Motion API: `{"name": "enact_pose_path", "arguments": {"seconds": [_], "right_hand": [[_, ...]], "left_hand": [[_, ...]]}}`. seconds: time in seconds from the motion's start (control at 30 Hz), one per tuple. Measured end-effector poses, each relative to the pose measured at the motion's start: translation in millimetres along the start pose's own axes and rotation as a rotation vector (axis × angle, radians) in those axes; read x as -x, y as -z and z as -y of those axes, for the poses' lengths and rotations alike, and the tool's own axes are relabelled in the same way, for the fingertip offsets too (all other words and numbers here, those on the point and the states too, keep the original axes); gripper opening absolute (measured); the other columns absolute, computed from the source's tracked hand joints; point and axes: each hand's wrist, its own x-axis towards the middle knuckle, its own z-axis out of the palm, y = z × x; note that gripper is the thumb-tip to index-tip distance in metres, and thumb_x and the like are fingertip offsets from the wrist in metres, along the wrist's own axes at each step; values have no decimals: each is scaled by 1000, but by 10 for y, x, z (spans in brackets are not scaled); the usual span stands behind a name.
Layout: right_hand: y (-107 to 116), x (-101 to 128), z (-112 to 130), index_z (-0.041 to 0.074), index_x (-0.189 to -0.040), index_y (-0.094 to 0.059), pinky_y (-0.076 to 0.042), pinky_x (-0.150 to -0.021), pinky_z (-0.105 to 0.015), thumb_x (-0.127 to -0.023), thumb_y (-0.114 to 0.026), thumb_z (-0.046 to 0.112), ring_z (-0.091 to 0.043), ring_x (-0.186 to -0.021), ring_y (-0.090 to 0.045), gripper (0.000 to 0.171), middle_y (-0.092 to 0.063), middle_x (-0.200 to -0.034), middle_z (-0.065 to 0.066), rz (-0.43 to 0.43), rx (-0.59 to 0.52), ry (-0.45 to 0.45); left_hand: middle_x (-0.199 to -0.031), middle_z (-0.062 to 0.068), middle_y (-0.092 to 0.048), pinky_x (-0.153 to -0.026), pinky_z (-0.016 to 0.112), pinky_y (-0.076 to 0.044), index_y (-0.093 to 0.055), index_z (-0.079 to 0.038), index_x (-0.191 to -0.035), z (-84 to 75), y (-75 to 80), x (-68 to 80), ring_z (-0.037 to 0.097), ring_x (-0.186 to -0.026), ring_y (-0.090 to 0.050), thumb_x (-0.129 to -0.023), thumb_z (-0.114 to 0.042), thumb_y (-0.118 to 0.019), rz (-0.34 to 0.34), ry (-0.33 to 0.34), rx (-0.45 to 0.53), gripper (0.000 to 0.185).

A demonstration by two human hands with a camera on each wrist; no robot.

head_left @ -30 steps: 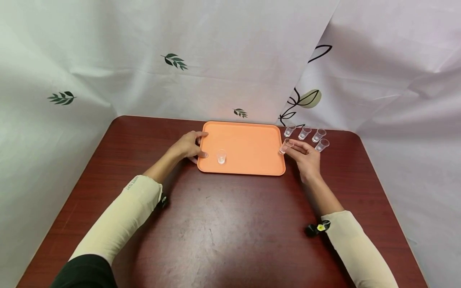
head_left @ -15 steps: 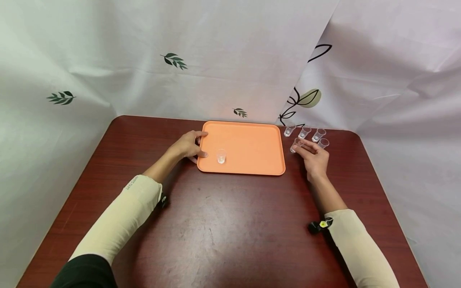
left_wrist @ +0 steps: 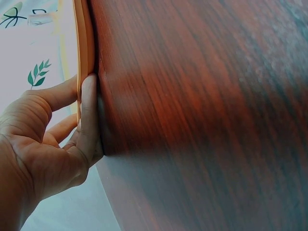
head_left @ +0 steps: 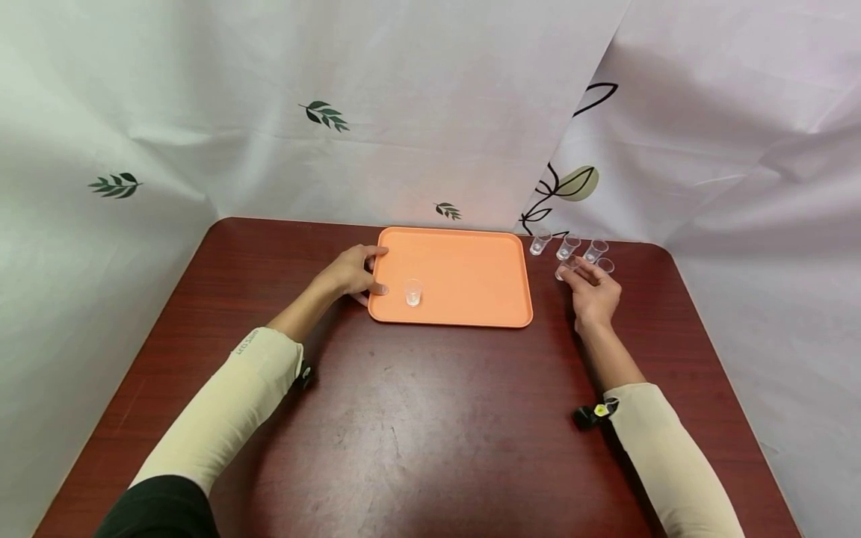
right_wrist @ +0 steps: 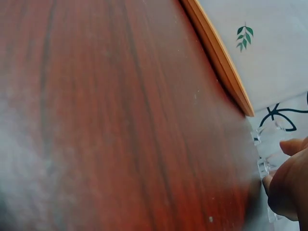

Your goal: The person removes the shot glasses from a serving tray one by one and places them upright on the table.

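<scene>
An orange tray [head_left: 471,276] lies at the far middle of the dark red table [head_left: 417,418]. One small clear cup [head_left: 413,292] stands upright on its front left part. My left hand [head_left: 377,270] grips the tray's left rim, thumb above and fingers at the edge; the left wrist view shows the rim [left_wrist: 80,43] between thumb and finger. My right hand [head_left: 572,273] is just right of the tray and pinches another clear cup [head_left: 563,269] by its rim. In the right wrist view, that cup [right_wrist: 263,168] shows dimly at my fingertips [right_wrist: 288,183].
Several more clear cups stand on the table right of the tray, near the far right corner: one [head_left: 538,243], a second [head_left: 569,245], a third [head_left: 595,249] and one [head_left: 605,265] close behind my right fingers. White sheets wall off the table's far edge and both sides.
My right hand has carried its cup rightward, from the tray's right rim to beside the group of cups. The left hand and the cup on the tray have not moved.
</scene>
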Motion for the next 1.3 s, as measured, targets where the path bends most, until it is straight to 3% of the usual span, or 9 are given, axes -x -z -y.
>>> {"name": "enact_pose_path", "arguments": {"seconds": [0.4, 0.8, 1.3], "right_hand": [[65, 4, 27, 6, -138, -82, -63, -86, -8, -89, -95, 3, 1, -97, -76, 50, -80, -97, 14, -15, 1, -34], [259, 93, -15, 3, -137, -81, -61, -89, -5, -88, -96, 6, 5, -99, -75, 51, -82, -99, 16, 14, 89, -37], [275, 304, -3, -1, -135, -79, -62, -86, -5, -89, -96, 6, 6, -94, -77, 49, -83, -96, 16, 73, 59, -22]], "left_hand": [[-142, 21, -40, -62, 36, -73, -42, -10, -175, 12, 3, 0, 23, -78, -70, -92, 6, -88, 0, 0, 13, 97], [-138, 21, -41, -61, 36, -73, -44, -10, -174, 15, -4, -16, 22, -76, -70, -91, 8, -89, 1, 5, 21, 96], [-136, 20, -40, -60, 35, -73, -44, -11, -174, -4, 8, -6, 22, -76, -68, -91, 8, -88, -2, 12, 26, 96]]}}
